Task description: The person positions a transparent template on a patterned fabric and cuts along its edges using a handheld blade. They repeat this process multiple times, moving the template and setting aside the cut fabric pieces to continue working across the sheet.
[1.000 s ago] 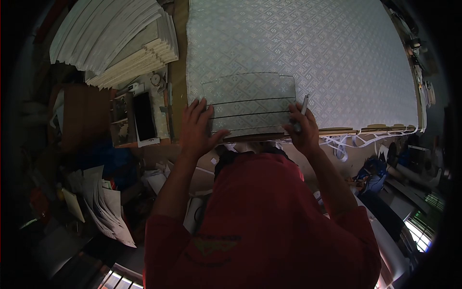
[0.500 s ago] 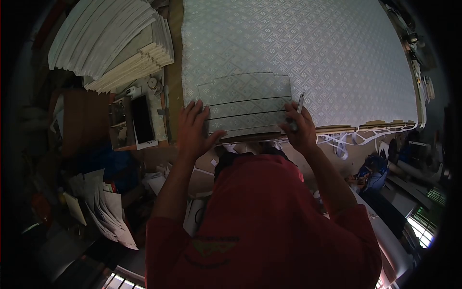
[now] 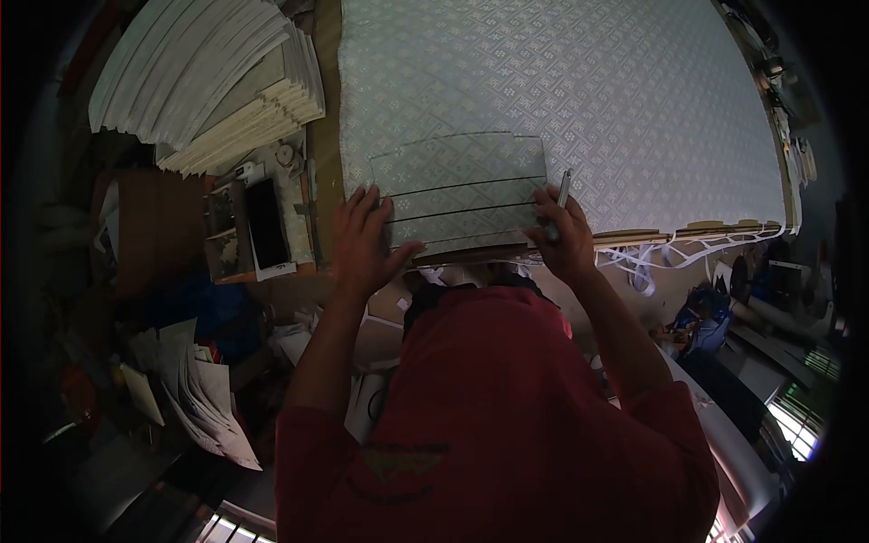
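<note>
A clear template (image 3: 462, 168) with dark lines across it lies flat on pale patterned fabric (image 3: 625, 109), at the table's near edge. My left hand (image 3: 364, 237) rests on the template's left side, fingers spread and thumb out along the near edge. At its right side, my right hand (image 3: 566, 237) holds a slim silver pen-like tool (image 3: 565, 188), which sticks up between thumb and fingers. The fingertips of that hand also touch the template's right edge. The tool's lower part is partly hidden by the hand.
Stacked paper sheets (image 3: 195, 77) stand at the table's upper left. Below them are a black phone-like slab (image 3: 264, 222) and small items. White strips (image 3: 641, 270) hang off the near right edge. Loose papers (image 3: 195, 389) lie lower left, a blue bag (image 3: 708, 321) at right.
Both hands and the template stay in nearly the same place. The view has shifted very slightly; nothing was taken up or let go.
</note>
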The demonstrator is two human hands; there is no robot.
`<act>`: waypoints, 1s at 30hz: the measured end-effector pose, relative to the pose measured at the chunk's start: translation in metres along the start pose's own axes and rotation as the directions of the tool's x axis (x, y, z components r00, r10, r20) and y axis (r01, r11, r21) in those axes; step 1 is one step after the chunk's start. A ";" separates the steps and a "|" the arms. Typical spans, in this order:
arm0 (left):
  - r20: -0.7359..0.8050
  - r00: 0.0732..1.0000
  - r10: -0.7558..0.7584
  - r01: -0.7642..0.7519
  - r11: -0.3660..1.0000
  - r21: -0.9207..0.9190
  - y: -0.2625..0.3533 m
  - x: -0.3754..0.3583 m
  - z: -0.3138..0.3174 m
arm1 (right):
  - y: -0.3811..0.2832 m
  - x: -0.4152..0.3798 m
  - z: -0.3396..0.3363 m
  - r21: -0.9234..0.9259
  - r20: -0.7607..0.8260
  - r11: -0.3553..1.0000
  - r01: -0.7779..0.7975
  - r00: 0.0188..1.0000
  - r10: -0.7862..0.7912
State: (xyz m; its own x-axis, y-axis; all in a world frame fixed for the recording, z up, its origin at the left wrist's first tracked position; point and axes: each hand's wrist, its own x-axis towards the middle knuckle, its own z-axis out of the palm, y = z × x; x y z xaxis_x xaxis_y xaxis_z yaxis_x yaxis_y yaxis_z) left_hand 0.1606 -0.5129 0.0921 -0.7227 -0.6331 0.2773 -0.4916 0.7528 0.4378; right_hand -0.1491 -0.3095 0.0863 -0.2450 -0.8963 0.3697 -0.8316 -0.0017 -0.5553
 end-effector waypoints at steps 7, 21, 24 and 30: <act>-0.011 1.000 0.011 -0.011 1.000 -0.004 -0.001 0.000 0.002 | 0.001 0.001 0.000 0.013 0.012 1.000 -0.008 1.000 0.007; -0.022 1.000 0.012 -0.012 1.000 -0.002 0.000 0.001 0.000 | -0.002 0.002 -0.001 -0.003 0.016 1.000 -0.011 1.000 0.011; 0.006 1.000 -0.010 0.010 1.000 0.011 0.000 0.000 -0.001 | -0.001 0.000 -0.001 0.001 0.030 1.000 -0.028 0.999 0.028; -0.005 1.000 0.004 -0.004 1.000 0.010 -0.001 0.001 0.000 | 0.001 0.000 0.000 -0.018 0.027 1.000 -0.014 1.000 0.014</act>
State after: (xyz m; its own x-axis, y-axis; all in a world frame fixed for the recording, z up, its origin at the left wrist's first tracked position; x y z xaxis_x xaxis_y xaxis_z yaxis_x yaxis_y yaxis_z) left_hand 0.1608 -0.5142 0.0924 -0.7225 -0.6307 0.2831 -0.4932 0.7572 0.4282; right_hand -0.1498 -0.3091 0.0863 -0.2432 -0.9078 0.3417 -0.8373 0.0186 -0.5464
